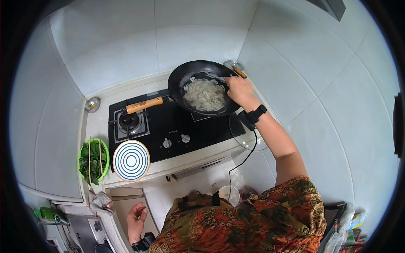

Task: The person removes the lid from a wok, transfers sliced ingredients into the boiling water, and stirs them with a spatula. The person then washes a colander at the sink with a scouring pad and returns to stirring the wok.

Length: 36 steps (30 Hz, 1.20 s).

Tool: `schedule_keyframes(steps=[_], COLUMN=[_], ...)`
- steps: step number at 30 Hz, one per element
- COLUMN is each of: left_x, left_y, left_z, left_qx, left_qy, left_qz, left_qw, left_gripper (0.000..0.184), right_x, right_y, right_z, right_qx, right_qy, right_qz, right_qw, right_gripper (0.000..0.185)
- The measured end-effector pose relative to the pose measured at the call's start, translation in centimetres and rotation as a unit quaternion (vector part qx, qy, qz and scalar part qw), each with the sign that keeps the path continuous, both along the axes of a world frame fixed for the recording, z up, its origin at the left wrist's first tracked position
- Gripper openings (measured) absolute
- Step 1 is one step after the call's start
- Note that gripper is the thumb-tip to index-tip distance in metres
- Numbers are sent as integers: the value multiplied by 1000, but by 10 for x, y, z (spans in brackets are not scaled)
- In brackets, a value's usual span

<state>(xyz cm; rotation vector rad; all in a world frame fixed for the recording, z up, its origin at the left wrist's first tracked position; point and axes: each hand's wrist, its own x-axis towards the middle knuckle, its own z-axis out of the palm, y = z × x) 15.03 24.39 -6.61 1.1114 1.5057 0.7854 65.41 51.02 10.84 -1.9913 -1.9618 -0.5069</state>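
Observation:
A black wok point(177, 84) rests on the right side of the stove, with pale noodles point(204, 95) in cloudy liquid inside it. Over the wok's right rim my right hand point(239, 89) is closed around a utensil point(214, 76) whose far end reaches the noodles. The wok's wooden handle point(144, 105) points left, with no hand on it. My left hand point(137, 215) hangs low, below the counter's front edge, fingers curled but apart, holding nothing. Nearest the counter's edge is a striped plate point(131, 161), and left of it a green basket point(107, 158) of leafy greens with chopsticks across it.
The left burner point(128, 122) has no pan on it. A glass lid point(259, 141) lies at the stove's right edge, under my right forearm. A small metal bowl point(92, 104) stands at the back left. A white bucket point(230, 194) is on the floor near my body.

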Motion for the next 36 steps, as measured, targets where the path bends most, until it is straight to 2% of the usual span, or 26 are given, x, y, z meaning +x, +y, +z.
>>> schedule_keyframes(steps=[4, 14, 17, 19, 22, 23, 25, 29, 31, 36], left_x=[3, 5, 9, 11, 13, 13, 12, 6, 6, 9], left_y=[1, 9, 14, 17, 18, 18, 18, 16, 15, 18], left_z=[1, -13, -13, -17, -19, -19, -22, -27, -22, -28], left_qx=[2, -9, -2, -13, -15, -15, -20, -13, -22, -20], left_qy=[4, 1, 7, 14, 0, -1, -10, -3, -8, -7], left_qz=[0, -22, -44, -47, -54, -55, -50, -50, -49, -50], left_qw=[1000, 1000, 999, 999, 998, 998, 998, 999, 999, 999], left_gripper=[36, 36, 36, 33, 33, 33, 34, 34, 34, 32], right_x=[2, 12, 9, 2, 6, 9, 16, 17, 12, 7], right_y=[-2, -62, -75, -80, -81, -81, -85, -102, -111, -98], right_z=[-6, 16, 27, 32, 16, 13, 10, 34, 46, 26], right_qx=[-24, -82, -114, -192, -184, -185, -146, -124, -114, -138], right_qy=[-46, -27, -39, -70, -7, -7, -2, -24, 5, -38], right_qz=[11, 40, 43, -12, -22, -22, -19, -35, -32, -19], right_qw=[999, 995, 992, 979, 983, 982, 989, 991, 993, 990], right_gripper=[24, 27, 30, 33, 35, 35, 24, 22, 23, 21])
